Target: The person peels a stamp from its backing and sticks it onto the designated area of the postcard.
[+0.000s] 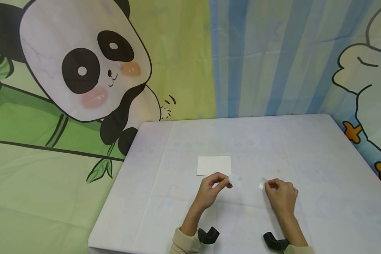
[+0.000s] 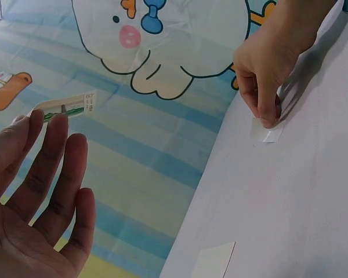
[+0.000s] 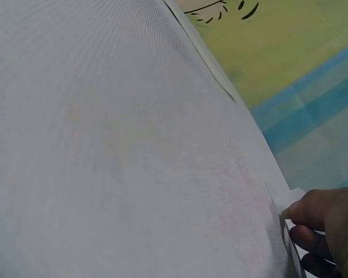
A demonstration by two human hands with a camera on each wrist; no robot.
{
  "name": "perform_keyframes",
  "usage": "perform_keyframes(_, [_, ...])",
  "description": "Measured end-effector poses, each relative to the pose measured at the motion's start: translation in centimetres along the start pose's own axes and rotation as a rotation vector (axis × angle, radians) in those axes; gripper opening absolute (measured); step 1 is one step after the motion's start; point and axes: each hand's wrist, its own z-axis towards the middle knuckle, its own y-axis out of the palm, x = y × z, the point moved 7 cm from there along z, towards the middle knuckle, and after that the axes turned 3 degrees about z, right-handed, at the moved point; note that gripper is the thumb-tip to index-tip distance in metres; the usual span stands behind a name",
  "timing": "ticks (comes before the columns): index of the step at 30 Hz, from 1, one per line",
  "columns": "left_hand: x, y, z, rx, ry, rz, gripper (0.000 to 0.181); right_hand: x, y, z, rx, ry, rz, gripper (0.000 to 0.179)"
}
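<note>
Between thumb and index finger, my left hand [image 1: 207, 192] pinches a postage stamp [image 2: 76, 109] by its edge. The stamp has a green landscape picture and "80" printed in its corner, and it is held up above the table. The other fingers of that hand spread out below it in the left wrist view. My right hand [image 1: 282, 197] pinches a small clear plastic piece [image 1: 262, 183] at the table surface, to the right of the stamp. Whether this plastic is a sleeve or a loose sheet cannot be told.
A white rectangular card [image 1: 214, 165] lies flat on the white-covered table [image 1: 165, 211], just beyond my left hand. Black wrist mounts [image 1: 208, 235] sit on both forearms. Behind the table hangs a cloth backdrop [image 1: 181, 60] with cartoon animals.
</note>
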Motion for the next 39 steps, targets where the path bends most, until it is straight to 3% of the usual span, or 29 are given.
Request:
perform_keyframes(4, [-0.1, 0.0, 0.0, 0.000, -0.012, 0.002, 0.014, 0.4, 0.0, 0.0, 0.017, 0.003, -0.004, 0.009])
perform_keyframes(12, [-0.2, -0.1, -0.1, 0.008, -0.020, -0.004, 0.012, 0.9, -0.4, 0.2, 0.024, 0.090, 0.040, 0.023])
perform_keyframes(22, [-0.3, -0.3, -0.3, 0.011, -0.021, -0.023, 0.012, 0.9, -0.5, 0.2, 0.024, 0.103, 0.044, 0.022])
perform_keyframes(29, [-0.3, -0.4, -0.4, 0.011, -0.041, -0.039, 0.014, 0.6, -0.5, 0.2, 0.063, 0.074, 0.079, 0.014])
perform_keyframes(34, [-0.4, -0.4, -0.4, 0.014, -0.040, -0.050, 0.012, -0.2, -0.2, 0.2, 0.035, 0.073, 0.169, 0.011])
perform_keyframes(39, [-0.4, -0.5, -0.4, 0.019, -0.034, -0.059, 0.012, -2.8, -0.2, 0.6, 0.003, -0.045, 0.290, 0.014])
